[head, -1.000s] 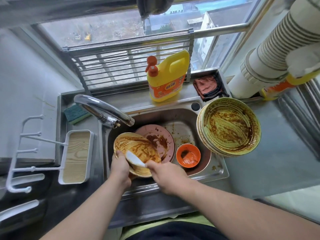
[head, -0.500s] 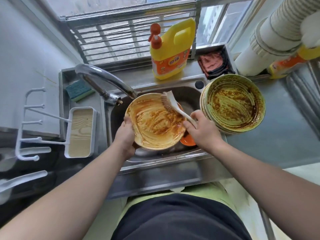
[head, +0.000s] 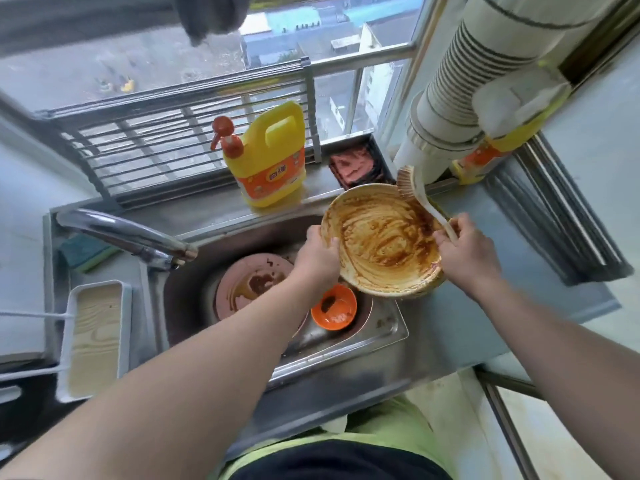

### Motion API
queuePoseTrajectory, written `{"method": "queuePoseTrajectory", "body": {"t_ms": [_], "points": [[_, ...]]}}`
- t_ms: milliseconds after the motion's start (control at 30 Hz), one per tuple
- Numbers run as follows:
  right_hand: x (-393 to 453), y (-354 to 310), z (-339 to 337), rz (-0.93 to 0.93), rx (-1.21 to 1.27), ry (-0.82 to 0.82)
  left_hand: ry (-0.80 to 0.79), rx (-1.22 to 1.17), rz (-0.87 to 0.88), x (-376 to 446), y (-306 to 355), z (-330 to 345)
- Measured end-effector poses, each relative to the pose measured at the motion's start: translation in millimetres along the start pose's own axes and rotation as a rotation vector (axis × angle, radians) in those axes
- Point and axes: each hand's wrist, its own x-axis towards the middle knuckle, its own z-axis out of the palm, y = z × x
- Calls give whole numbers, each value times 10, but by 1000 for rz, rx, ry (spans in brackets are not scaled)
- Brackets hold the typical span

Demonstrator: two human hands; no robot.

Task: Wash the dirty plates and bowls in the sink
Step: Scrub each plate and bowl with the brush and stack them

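Plate (head: 382, 239), centre right: sauce-smeared, unwashed; left hand (head: 318, 252) grips rim, right hand (head: 465, 249) clasps brush (head: 420, 199). Pink plate (head: 247, 285), orange bowl (head: 334, 306) await, dirty.

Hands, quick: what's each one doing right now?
Left hand: grips the dirty plate by its rim.
Right hand: holds the dish brush by its handle.

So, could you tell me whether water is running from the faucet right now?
No, the faucet spout shows no stream, and the pink plate in the sink below is still smeared with sauce.

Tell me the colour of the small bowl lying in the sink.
The small bowl is orange, with dark sauce stains inside; the head view shows it.
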Motion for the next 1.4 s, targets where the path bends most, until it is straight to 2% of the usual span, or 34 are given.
{"method": "queuePoseTrajectory", "body": {"t_ms": [67,200,333,400,500,600,700,800,900,1033,1167,1333,1400], "points": [[73,157,-36,39,-36,-5,-29,109,57,21,85,95],[106,317,-54,31,-81,-6,-105,102,118,69,26,70],[26,204,-83,-132,-141,102,0,90,45,106,-320,-230],[-102,19,-54,-253,-90,126,76,143,-32,105,-583,-441],[-372,-437,117,-447,18,50,177,170,-177,100,-1007,-742],[-495,-751,574,-545,-29,-197,221,208,-306,66,-1431,-964],[-524,-930,1102,-490,-191,-428,209,131,-452,12,-1787,-1077],[-519,-1062,1559,-456,-349,-547,152,-25,-557,-9,-2031,-1067],[-510,-1161,1890,-415,-390,-630,145,-188,-590,-4,-2185,-1034],[-477,-1112,2193,-343,-448,-691,223,-268,-604,46,-2290,-1032],[-456,-976,2399,-152,-233,-741,294,-278,-609,98,-2284,-1009],[-411,-905,2520,-103,-179,-577,376,-247,-600,160,-2343,-982],[-400,-886,2548,-86,-127,-648,402,-258,-602,179,-2354,-975]]}}
